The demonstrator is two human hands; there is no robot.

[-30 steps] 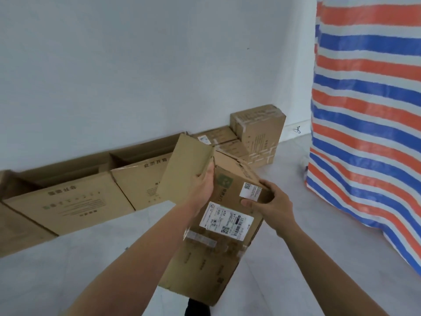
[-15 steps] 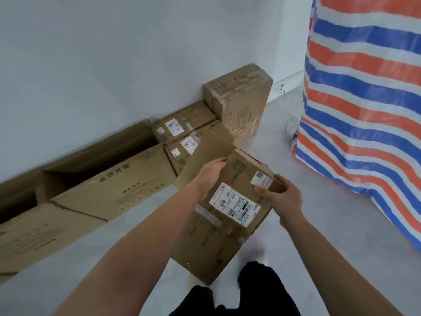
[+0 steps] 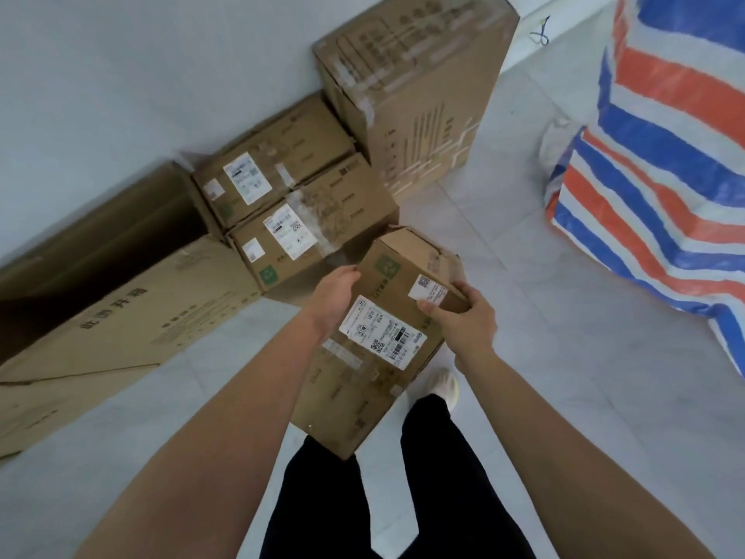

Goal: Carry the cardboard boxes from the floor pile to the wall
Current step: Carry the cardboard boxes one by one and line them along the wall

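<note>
Both hands grip one labelled cardboard box — left hand, right hand — held above the tiled floor.

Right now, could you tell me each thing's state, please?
Brown cardboard box with white shipping label: tilted, held off floor.
Left grip: grips its left edge.
Right grip: grips its right edge.
Tall brown cardboard box: upright, taped shut.
Rear low labelled cardboard box: taped shut.
Front low labelled cardboard box: taped shut.
</note>
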